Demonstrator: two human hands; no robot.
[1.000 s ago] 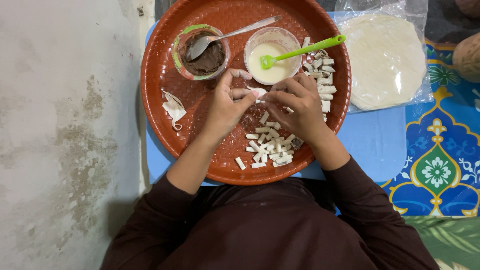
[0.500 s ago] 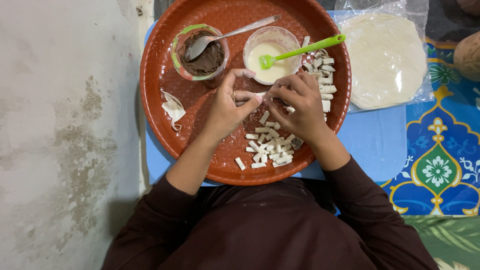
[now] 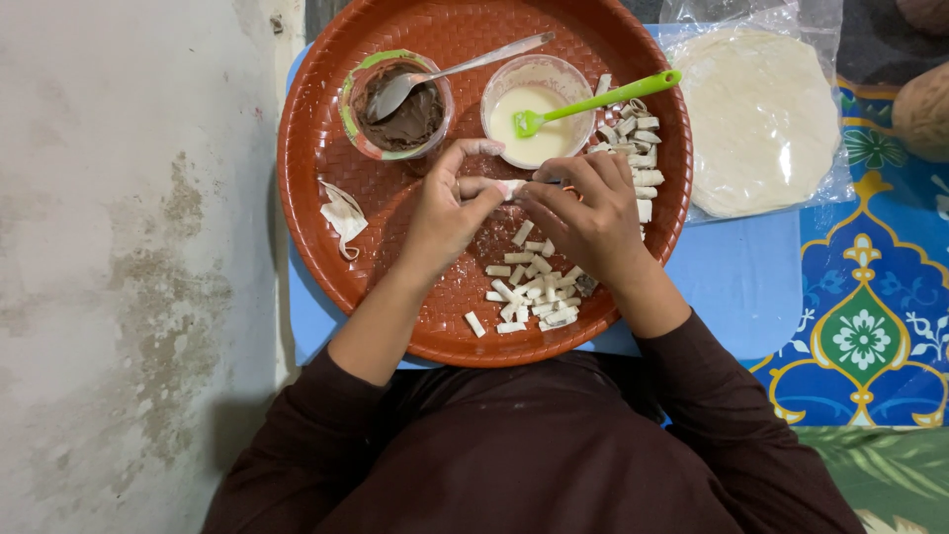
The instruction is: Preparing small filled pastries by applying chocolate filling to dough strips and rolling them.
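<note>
Dough roll (image 3: 511, 188): small, pale | pinched by left hand (image 3: 447, 213) and right hand (image 3: 591, 213)

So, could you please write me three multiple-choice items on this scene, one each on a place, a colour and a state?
1. Where is the brown spread bowl on the tray?
A. Left of the white liquid bowl
B. Right of it
C. Off the tray

2. What colour is the spatula?
A. Red
B. Green
C. Black

3. What are the left hand and right hand doing?
A. Resting flat on the tray
B. Lifting the spoon
C. Pinching one small white roll between them

Answers:
1 A, the spread bowl sits at the tray's upper left, beside the liquid bowl.
2 B, its handle and blade are bright green.
3 C, both hands' fingertips meet on the roll above the tray.
</note>
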